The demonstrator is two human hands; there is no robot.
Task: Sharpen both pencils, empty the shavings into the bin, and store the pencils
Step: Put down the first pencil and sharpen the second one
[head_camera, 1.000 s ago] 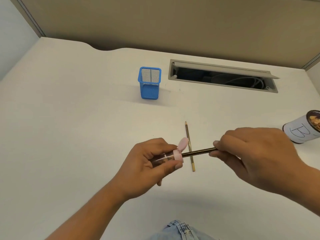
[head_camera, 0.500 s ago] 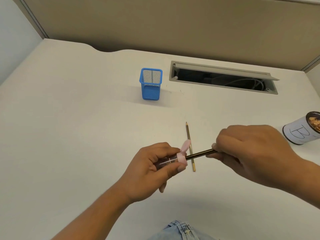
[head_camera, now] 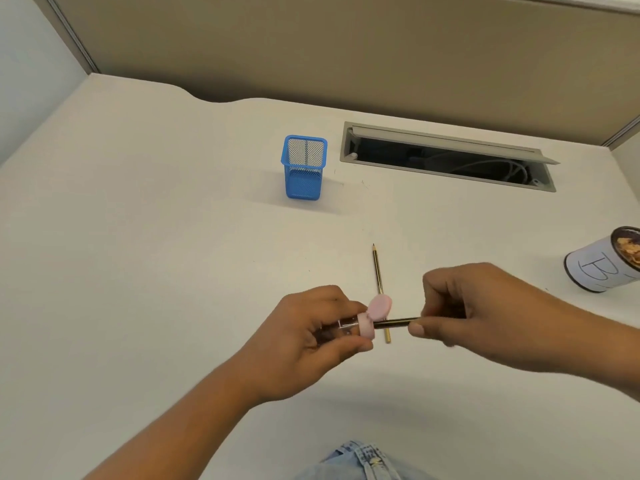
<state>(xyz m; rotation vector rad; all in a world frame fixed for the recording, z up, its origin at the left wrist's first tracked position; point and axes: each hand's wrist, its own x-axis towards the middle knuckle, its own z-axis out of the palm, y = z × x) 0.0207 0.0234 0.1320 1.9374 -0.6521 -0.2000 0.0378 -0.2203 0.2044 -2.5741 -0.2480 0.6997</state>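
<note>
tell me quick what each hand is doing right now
Left hand: closed around the pink-capped sharpener.
Right hand: closed on the pencil going into the sharpener.

Dark gold-striped pencil [head_camera: 398,322]: tip hidden inside the pink-capped clear sharpener [head_camera: 119,328]; rear end covered by the right hand [head_camera: 485,313]
Sharpener body: mostly wrapped by the left hand [head_camera: 311,341], contents unreadable
Thin gold pencil lying on the desk [head_camera: 378,271]: mid-part hidden behind the pink cap and the held pencil
White paper-wrapped cylindrical bin [head_camera: 602,268]: cut off by the right edge, lettering incomplete
Right-hand fingers: motion-blurred
Grey cable slot in the desk [head_camera: 446,155]: interior dark, cables indistinct
</note>
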